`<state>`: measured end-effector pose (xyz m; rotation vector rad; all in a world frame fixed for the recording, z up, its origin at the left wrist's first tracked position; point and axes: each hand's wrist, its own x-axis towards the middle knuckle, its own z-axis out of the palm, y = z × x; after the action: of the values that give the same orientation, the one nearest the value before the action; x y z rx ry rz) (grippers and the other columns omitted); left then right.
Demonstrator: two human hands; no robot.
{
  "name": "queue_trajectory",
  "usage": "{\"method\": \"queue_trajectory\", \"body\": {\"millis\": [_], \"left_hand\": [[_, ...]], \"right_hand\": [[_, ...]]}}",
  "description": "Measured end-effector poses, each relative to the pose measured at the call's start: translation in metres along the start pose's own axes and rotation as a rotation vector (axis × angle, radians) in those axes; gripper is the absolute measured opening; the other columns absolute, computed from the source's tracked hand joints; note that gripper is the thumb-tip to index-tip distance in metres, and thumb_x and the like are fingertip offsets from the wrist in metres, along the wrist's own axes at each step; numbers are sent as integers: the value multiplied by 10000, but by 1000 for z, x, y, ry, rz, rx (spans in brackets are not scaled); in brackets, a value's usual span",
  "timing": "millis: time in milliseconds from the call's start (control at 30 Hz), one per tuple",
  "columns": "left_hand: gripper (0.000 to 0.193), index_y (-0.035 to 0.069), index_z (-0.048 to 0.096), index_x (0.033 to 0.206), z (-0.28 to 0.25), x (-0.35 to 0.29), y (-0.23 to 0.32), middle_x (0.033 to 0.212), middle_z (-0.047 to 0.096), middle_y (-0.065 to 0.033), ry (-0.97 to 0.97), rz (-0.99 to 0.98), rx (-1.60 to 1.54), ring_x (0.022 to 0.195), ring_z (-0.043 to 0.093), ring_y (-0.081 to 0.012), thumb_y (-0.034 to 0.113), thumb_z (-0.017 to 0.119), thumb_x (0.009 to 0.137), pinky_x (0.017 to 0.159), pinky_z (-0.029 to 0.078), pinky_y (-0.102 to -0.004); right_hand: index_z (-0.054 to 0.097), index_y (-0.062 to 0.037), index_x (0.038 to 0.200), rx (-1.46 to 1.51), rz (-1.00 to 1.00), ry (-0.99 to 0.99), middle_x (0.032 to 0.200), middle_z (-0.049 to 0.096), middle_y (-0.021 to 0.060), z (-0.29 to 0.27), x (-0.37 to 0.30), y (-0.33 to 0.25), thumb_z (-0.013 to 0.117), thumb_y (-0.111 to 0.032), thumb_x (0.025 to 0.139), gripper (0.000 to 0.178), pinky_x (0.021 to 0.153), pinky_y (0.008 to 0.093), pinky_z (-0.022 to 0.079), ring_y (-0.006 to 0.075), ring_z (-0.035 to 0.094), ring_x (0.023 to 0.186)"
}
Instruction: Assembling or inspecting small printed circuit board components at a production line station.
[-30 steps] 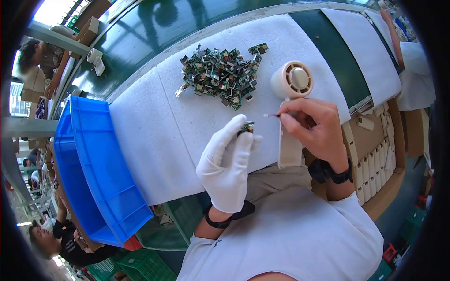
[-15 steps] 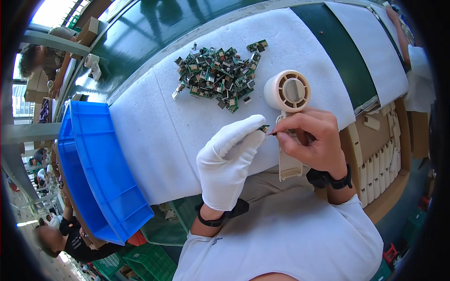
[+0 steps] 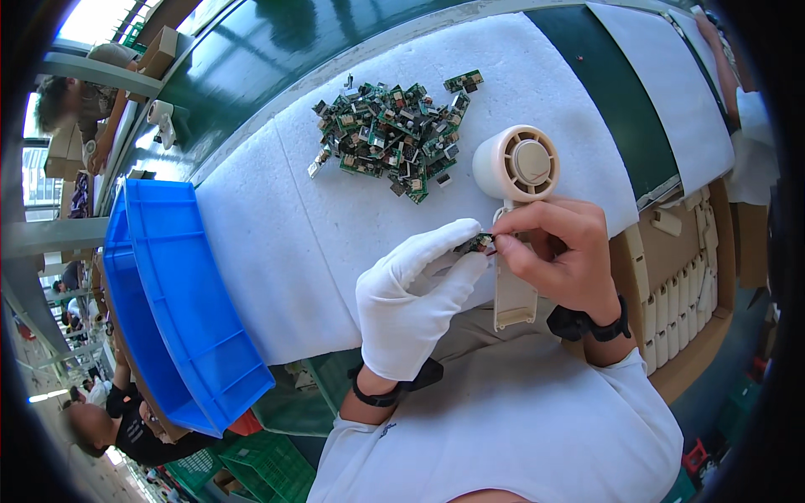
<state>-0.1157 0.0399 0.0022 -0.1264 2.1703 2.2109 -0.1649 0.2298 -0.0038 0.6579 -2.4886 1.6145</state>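
Observation:
My left hand (image 3: 407,302), in a white glove, pinches a small green circuit board (image 3: 477,244) between thumb and fingertips. Bare and curled, my right hand (image 3: 562,247) meets the board's right edge, its thumb and forefinger closed on what looks like a thin dark and red wire; its end is mostly hidden. Just beyond that hand lies a cream handheld fan (image 3: 515,163), its round grille facing up. Its opened handle shell (image 3: 514,303) extends toward me beneath my right hand. A heap of circuit boards (image 3: 390,134) lies farther off on the white foam sheet (image 3: 277,251).
A blue plastic bin (image 3: 189,310) stands at the left. On the right, a cardboard box (image 3: 671,222) holds rows of cream shell parts. Green crates (image 3: 268,465) are below left. Other people work at the left and far right, beyond the green tabletop (image 3: 625,109).
My left hand has shifted slightly right and nearer me, bringing the circuit board against my right fingertips. The gap between the board and the pinched wire has closed.

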Motion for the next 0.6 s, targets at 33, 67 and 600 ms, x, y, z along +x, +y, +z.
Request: {"method": "queue_trajectory", "body": {"millis": [33,67,600], "left_hand": [[418,14,694,1293,-1,0,1,1118,748,-78,-1,0,0,979,705,-109,-55,750,885,865,565,-265],[410,14,696,1288,-2,0,2,1125,749,-84,-4,1,-16,992,708,-116,-58,745,887,866,565,-266],[406,55,728,1253,3,-2,-5,1125,755,-132,38,276,298,953,731,-188,-29,778,859,858,567,-289]], "right_hand": [[747,-50,862,-6,-1,3,656,620,16,0,0,0,752,-13,751,118,452,233,321,57,461,471],[745,-50,860,-12,-2,6,653,616,15,0,0,0,754,-14,751,115,452,234,321,58,462,471],[730,-64,852,-30,-151,54,676,640,10,2,-3,7,764,-29,755,108,454,243,330,70,461,475]]}}
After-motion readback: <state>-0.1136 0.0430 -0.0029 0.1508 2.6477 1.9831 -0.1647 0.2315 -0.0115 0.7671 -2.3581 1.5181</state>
